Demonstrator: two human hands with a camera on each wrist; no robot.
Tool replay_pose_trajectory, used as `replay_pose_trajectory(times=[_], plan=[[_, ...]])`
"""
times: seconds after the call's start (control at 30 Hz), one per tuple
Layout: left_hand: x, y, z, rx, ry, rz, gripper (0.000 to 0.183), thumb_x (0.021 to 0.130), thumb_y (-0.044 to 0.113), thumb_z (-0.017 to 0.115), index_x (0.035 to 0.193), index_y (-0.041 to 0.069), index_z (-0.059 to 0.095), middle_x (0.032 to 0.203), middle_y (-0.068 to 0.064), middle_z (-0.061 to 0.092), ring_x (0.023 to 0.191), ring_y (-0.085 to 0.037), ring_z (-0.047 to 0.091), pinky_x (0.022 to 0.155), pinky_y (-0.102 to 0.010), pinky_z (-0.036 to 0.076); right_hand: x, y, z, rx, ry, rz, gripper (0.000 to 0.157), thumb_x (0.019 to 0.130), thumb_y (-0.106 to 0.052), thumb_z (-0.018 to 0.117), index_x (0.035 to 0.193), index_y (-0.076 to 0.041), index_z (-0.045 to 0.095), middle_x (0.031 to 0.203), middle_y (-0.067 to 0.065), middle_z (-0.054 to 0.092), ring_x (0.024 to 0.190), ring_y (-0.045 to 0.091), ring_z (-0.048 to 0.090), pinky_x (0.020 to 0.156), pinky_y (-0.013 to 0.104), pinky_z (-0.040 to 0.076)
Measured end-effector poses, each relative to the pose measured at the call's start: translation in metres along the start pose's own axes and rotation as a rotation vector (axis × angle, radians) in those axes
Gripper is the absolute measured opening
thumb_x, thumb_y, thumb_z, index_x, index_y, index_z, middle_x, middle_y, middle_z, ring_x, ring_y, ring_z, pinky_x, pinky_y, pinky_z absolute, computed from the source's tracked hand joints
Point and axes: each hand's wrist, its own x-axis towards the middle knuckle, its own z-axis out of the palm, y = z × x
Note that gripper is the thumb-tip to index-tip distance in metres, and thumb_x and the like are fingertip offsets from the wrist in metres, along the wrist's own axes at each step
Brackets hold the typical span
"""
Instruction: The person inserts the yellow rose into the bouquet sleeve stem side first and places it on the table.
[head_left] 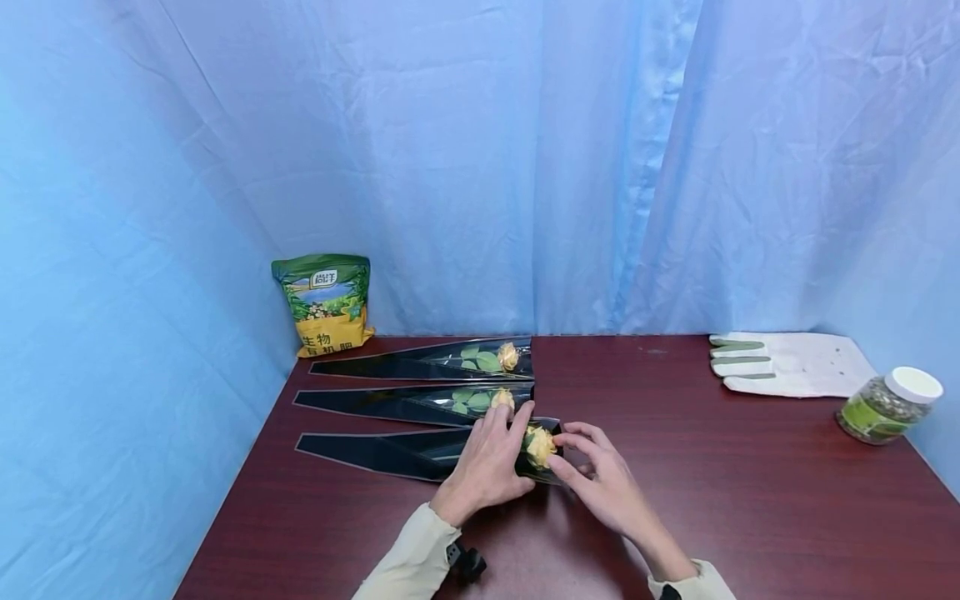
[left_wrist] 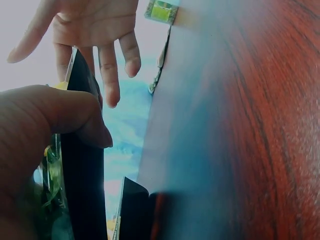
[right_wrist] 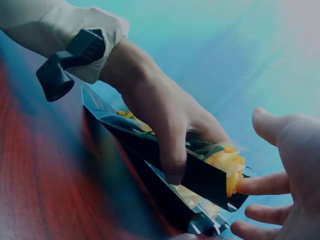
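Note:
A yellow rose lies in the nearest long black-backed clear flower sleeve, its bloom at the wide right end. My left hand grips this sleeve just left of the bloom. In the left wrist view the thumb presses along the black side, and the sleeve is tilted off the table. My right hand is at the sleeve's right end with fingers spread. In the right wrist view one fingertip touches the petals of the rose. The left fingers hide the stem and leaves from above.
Behind lie two more sleeved roses, a middle one and a far one. A green and yellow bag stands at the back left. White work gloves and a white-lidded jar sit at the right. Blue curtains enclose the table.

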Motion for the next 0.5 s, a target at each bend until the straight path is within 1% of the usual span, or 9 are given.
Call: replay_pose_trajectory(times=[0.1, 0.17, 0.23, 0.37, 0.5], plan=[[0.000, 0.000, 0.000, 0.003, -0.006, -0.005, 0.104, 0.067, 0.045, 0.087, 0.153, 0.013, 0.037, 0.118, -0.006, 0.054, 0.102, -0.019, 0.049, 0.087, -0.034, 0.046, 0.000, -0.001, 0.003, -0.027, -0.001, 0.003, 0.034, 0.092, -0.032, 0.071, 0.119, -0.013, 0.070, 0.140, 0.011, 0.055, 0.115, 0.026, 0.063, 0.083, 0.030, 0.057], [0.000, 0.001, 0.000, 0.005, -0.013, -0.010, 0.104, 0.068, 0.046, 0.087, 0.153, 0.013, 0.037, 0.118, -0.006, 0.054, 0.103, -0.019, 0.049, 0.087, -0.035, 0.046, 0.000, -0.001, 0.004, -0.038, -0.008, 0.014, 0.038, 0.091, -0.034, 0.072, 0.122, -0.013, 0.069, 0.142, 0.011, 0.054, 0.121, 0.028, 0.061, 0.085, 0.033, 0.057], [0.000, 0.001, 0.000, 0.010, -0.021, -0.013, 0.104, 0.068, 0.047, 0.087, 0.153, 0.013, 0.037, 0.118, -0.006, 0.053, 0.102, -0.019, 0.049, 0.087, -0.034, 0.045, 0.001, 0.000, 0.006, -0.048, -0.021, 0.026, 0.041, 0.090, -0.037, 0.073, 0.124, -0.013, 0.068, 0.143, 0.011, 0.052, 0.121, 0.028, 0.060, 0.087, 0.035, 0.057], [0.000, 0.001, 0.001, 0.027, -0.030, -0.016, 0.104, 0.068, 0.048, 0.087, 0.152, 0.012, 0.038, 0.119, -0.006, 0.054, 0.102, -0.019, 0.049, 0.085, -0.034, 0.045, 0.001, 0.002, 0.011, -0.050, -0.034, 0.022, 0.046, 0.088, -0.036, 0.075, 0.127, -0.012, 0.067, 0.144, 0.013, 0.050, 0.117, 0.028, 0.063, 0.088, 0.038, 0.057], [0.000, 0.001, 0.002, 0.042, -0.030, -0.014, 0.104, 0.068, 0.050, 0.086, 0.152, 0.012, 0.038, 0.122, -0.008, 0.055, 0.103, -0.020, 0.050, 0.085, -0.035, 0.046, -0.001, 0.005, 0.015, -0.041, -0.034, 0.009, 0.048, 0.086, -0.034, 0.077, 0.127, -0.011, 0.067, 0.144, 0.015, 0.048, 0.116, 0.027, 0.062, 0.089, 0.038, 0.056]])
